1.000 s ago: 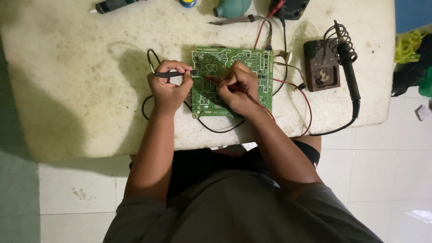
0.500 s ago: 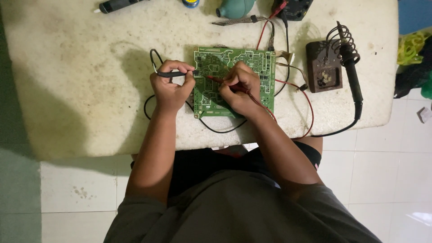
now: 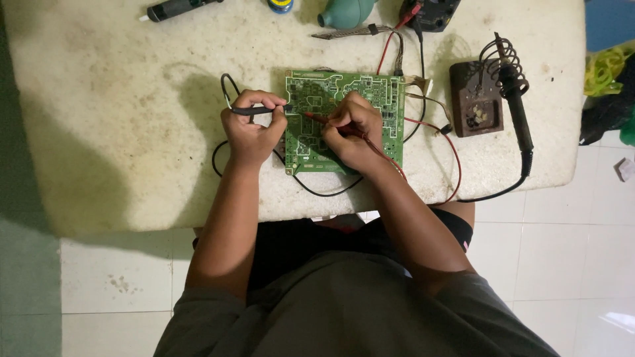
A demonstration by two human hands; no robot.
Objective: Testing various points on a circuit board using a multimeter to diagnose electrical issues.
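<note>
- Over the last second little has changed: both my hands are where they were on the green circuit board [image 3: 344, 122], and the two probe tips have only shifted slightly across its solder side. I judge I am still probing points in the same patch of the board, near its left-middle.
- My left hand [image 3: 251, 132] is curled shut around the black probe [image 3: 259, 110], thumb and fingers pinching it so it lies nearly level, tip pointing right onto the board's left edge.
- The board lies flat on the stained white desk [image 3: 119, 119], at the middle of its near half, with black and red leads looping around it.
- My right hand [image 3: 354, 132] is closed in a pen grip on the red probe [image 3: 316, 118], whose tip slants left onto the board; the heel of the hand rests on the board.
- Well to the right, untouched, a soldering iron [image 3: 516, 106] sits in its coiled stand [image 3: 476, 99].
</note>
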